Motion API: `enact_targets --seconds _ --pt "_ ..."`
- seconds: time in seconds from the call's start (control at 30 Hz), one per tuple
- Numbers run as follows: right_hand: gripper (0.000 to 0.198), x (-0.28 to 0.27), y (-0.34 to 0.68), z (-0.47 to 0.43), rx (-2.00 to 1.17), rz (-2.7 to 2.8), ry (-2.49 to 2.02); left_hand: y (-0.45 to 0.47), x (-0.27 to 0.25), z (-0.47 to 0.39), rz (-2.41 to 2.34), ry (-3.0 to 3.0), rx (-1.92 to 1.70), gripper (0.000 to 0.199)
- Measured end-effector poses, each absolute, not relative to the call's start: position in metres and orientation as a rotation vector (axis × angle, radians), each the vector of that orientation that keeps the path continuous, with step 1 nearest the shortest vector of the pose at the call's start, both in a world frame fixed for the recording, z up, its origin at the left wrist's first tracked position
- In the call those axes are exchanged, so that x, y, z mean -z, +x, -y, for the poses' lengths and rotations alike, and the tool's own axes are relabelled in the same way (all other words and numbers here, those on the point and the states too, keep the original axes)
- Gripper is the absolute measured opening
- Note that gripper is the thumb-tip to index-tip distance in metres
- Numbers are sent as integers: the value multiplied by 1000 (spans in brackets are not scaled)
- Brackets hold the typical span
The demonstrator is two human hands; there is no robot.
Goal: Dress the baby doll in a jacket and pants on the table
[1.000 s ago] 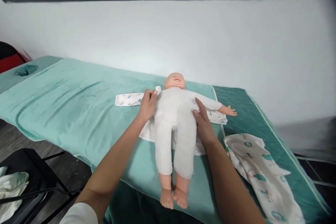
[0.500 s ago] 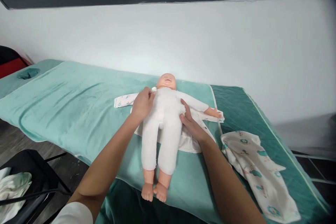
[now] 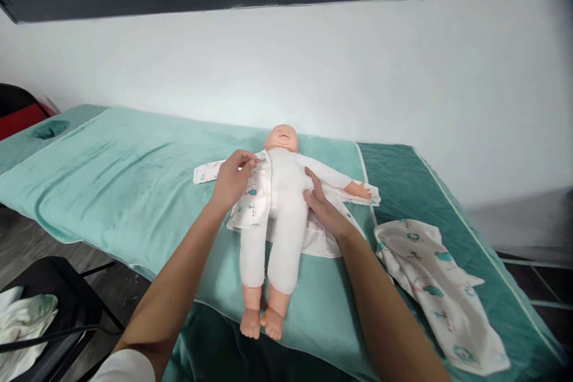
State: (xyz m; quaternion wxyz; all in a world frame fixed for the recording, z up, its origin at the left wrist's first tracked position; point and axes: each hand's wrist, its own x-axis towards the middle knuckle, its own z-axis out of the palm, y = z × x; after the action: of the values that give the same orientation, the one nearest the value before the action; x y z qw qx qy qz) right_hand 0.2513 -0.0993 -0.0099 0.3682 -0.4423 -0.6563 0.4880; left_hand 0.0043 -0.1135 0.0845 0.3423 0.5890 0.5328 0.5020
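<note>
A baby doll (image 3: pixel 286 176) with a white cloth body lies on its back, feet toward me. An open white printed baby shirt (image 3: pixel 253 206) is spread beneath it. The shirt's left-hand front panel lies over one side of the doll's chest and belly, while the other panel is behind the doll. My left hand (image 3: pixel 233 179) is over that front panel near the shoulder, fingers bent and a little apart, fingertips short of the panel's edge. My right hand (image 3: pixel 329 212) rests against the doll's other side at the waist, thumb and fingers spread.
Printed baby trousers (image 3: pixel 441 292) lie on the dark green quilted cover (image 3: pixel 394 179) at right. A light green sheet (image 3: pixel 134 173) covers the bed. A black chair (image 3: pixel 67 286) with folded cloth (image 3: pixel 27 322) stands at lower left. A white wall (image 3: pixel 313 65) runs behind.
The shirt's left-hand panel has come over the doll's chest. My left hand has shifted slightly left and its fingers have loosened. My right hand stays at the doll's side.
</note>
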Motion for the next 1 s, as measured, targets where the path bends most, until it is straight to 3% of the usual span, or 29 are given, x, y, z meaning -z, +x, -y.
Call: enact_targets --seconds 0.1,0.27,0.5,0.7,0.83,1.0 --pt "93 8 250 100 -1264 1671 -1131 2 -58 101 -1583 1800 -1189 25" --pt "96 6 249 101 -1230 1688 -1134 21 -47 82 -1443 2122 -1012 43" --pt "91 0 248 103 -1260 1709 -1094 40 -55 89 -1357 2106 -1083 40" --pt "92 -1 248 103 -1266 1702 -1108 -7 -8 169 -1563 1878 -1360 41" --pt "93 2 248 102 -1245 1692 -1125 -34 19 211 -1653 1823 -1184 55" --pt "97 4 248 102 -1246 1684 -1127 -28 24 212 -1751 2014 -999 42"
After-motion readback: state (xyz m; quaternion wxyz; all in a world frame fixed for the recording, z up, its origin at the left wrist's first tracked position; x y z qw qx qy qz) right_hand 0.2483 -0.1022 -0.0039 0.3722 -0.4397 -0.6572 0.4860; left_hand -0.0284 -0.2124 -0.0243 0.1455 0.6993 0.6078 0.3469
